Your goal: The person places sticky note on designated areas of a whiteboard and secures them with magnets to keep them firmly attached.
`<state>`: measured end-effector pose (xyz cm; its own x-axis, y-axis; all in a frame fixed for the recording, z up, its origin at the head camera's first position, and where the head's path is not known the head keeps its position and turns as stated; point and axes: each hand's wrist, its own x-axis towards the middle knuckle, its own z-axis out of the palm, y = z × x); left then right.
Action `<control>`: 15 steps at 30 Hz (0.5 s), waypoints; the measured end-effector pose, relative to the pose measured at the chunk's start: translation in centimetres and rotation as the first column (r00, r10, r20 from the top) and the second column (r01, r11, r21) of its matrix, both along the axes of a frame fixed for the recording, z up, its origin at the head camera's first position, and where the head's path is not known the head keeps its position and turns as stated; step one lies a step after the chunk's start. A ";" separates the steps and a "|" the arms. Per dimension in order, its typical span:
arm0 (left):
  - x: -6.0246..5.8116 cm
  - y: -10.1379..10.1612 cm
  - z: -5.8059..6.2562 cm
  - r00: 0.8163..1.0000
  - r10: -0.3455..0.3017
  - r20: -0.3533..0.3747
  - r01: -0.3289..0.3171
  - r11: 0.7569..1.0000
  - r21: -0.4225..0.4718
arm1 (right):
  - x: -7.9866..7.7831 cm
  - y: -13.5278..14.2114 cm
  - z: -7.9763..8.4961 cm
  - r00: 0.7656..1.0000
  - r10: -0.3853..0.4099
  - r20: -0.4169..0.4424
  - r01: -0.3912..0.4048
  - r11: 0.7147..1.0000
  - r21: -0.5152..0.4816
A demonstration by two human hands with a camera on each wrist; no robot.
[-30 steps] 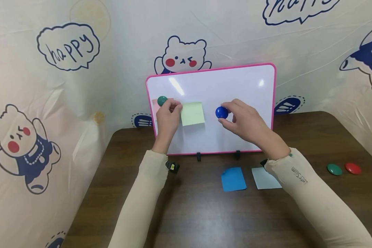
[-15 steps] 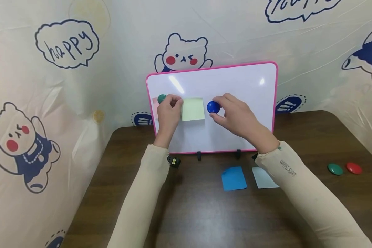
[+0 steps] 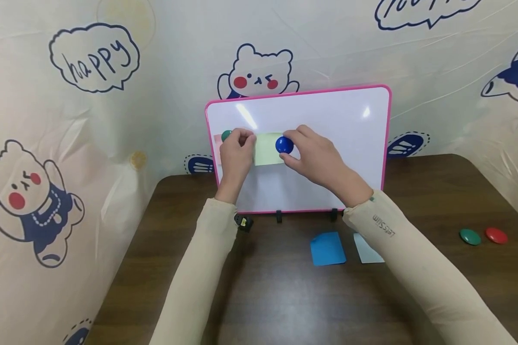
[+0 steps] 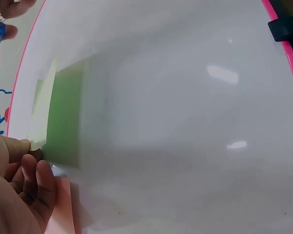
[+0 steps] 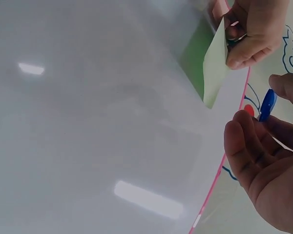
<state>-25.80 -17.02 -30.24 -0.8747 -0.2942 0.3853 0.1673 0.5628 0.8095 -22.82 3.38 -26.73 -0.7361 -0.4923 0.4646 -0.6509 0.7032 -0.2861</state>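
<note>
A pale green sticky note (image 3: 265, 152) is pinched at its left edge by my left hand (image 3: 236, 158). In the left wrist view the note (image 4: 44, 112) stands off the whiteboard, its green reflection showing beside it. My right hand (image 3: 321, 155) pinches a round blue magnet (image 3: 284, 144) between thumb and fingers, in front of the note's right part. From the right wrist the magnet (image 5: 267, 105) appears apart from the board. Behind both hands is the pink-framed whiteboard (image 3: 336, 124). A pink note (image 3: 217, 143) and a green magnet (image 3: 226, 135) are at its left, partly hidden by my left hand.
On the brown table (image 3: 280, 297) lie a blue sticky note (image 3: 328, 249) and a light blue note (image 3: 368, 250), the latter partly covered by the right sleeve. A green magnet (image 3: 470, 236) and a red magnet (image 3: 496, 235) lie at the right. Black clips (image 3: 278, 216) support the board.
My right hand has moved left with the blue magnet, from beside the green note to in front of its right part. The left hand keeps its pinch on the note, nearly still.
</note>
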 end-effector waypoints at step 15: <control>0.0 -0.1 0.4 0.999 0.038 -0.006 -0.039 0.993 -0.112 | -3.2 -3.7 -0.6 0.998 0.001 -0.057 0.005 0.994 0.107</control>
<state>-25.85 -17.09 -29.87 -0.8620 -0.2826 0.4208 0.1467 0.6556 0.7407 -26.04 -0.33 -27.33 -0.7112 -0.5399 0.4502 -0.6623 0.7293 -0.1717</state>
